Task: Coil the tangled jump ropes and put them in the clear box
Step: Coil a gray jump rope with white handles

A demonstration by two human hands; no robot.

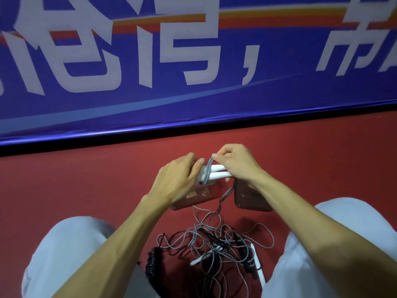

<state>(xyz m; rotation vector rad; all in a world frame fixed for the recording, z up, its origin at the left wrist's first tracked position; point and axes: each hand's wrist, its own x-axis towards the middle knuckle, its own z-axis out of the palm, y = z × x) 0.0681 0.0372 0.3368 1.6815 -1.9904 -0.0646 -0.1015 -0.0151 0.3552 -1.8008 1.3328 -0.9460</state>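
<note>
Most of the rope is not yet coiled: nearest the camera, between the person's knees, a tangle of grey cord (214, 246) sprawls on the red floor (86, 179), with at least 2 white handles (258, 266) and some black handles (153, 263) mixed into it. From that heap 1 grey strand (224, 195) rises to the hands.

Farther out, both hands work 1 rope. The left hand (178, 179) is closed around the ends of 2 white handles held side by side (217, 172). The right hand (238, 163) pinches the grey cord between thumb and forefinger and seems to lead it around the pair, where a few turns already sit; its other fingers curl over the handles.

Just beyond and partly under the hands lies the clear box (199, 195), and beside it to the right a second clear piece (249, 200), likely its lid. Whether anything is in the box I cannot tell. Past these runs a blue banner (193, 93).

By my judgement the task is early: 1 rope is mid-wrap, the rest await untangling, and boxing remains.
</note>
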